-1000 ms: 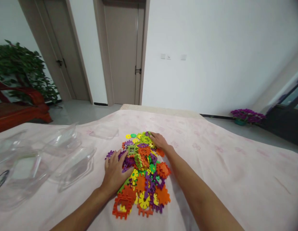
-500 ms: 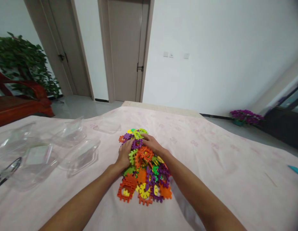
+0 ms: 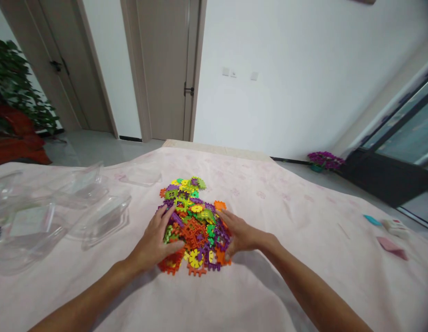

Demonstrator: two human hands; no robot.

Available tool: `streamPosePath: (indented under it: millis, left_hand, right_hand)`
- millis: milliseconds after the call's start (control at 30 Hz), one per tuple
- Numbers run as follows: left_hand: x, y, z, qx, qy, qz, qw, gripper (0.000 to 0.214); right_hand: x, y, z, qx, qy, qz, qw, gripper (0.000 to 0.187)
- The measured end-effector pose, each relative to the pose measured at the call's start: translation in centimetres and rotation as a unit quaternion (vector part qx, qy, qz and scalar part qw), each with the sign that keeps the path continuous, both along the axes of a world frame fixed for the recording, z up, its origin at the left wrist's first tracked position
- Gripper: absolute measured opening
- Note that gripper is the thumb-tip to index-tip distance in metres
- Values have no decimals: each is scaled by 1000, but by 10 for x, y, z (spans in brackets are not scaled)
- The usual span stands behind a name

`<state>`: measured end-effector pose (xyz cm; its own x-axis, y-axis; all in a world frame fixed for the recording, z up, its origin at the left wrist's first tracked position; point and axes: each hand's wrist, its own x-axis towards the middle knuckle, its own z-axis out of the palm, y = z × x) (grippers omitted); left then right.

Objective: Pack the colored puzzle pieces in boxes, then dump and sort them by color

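Note:
A heap of plastic interlocking toy pieces (image 3: 195, 230) in orange, purple, green and yellow lies in the middle of the cloth-covered table. Against its left side rests my left hand (image 3: 158, 237), fingers spread and thumb reaching over the orange pieces. My right hand (image 3: 239, 233) is at the heap's right side, with its fingers apart and touching the edge pieces. Neither hand grips a piece that I can make out. Notched squares and round flower-like discs show among the pieces; a yellow disc (image 3: 196, 259) lies at the near edge.
Several clear plastic containers (image 3: 106, 219) stand on the left of the pale pink tablecloth (image 3: 286, 281). To the right lie a thin stick (image 3: 343, 230), a blue object (image 3: 372, 220), a white box (image 3: 396, 228) and a pink item (image 3: 391, 247).
Both hands have moved from the heap's far part to its two sides, nearer me, and spread apart. The pieces there now lie lower and wider. The view has swung to the right.

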<state>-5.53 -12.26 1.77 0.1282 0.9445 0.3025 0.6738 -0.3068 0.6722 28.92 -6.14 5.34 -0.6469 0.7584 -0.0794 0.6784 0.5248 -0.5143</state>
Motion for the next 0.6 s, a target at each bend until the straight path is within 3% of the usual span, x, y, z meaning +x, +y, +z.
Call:
streamPosePath:
  millis: [67,133,233,367,500,600]
  left_hand:
    - [7,-9,-6,16,57,-15,998,118]
    - [15,-12,-10,43,93,-24,994,130]
    - [29,-8,-14,76,106,0,991,120]
    - [47,1,-13,99,66,65,991,102]
    - [62,15,0,112,-26,76,990,93]
    - [72,34,15,104,-118,101,982,84]
  right_hand:
    - [-5,-11,-15,30,-7,-22,999,141]
    - [-18,-15,-25,70,18,-49,996,129]
    - [-40,-14,-30,126,88,-64,986,106]
    - [-64,-9,-28,143,157,-77,974,92]
    - [-80,-4,-27,122,238,-157,951,61]
    - [-94,3,-25,50,307,-236,921,39]
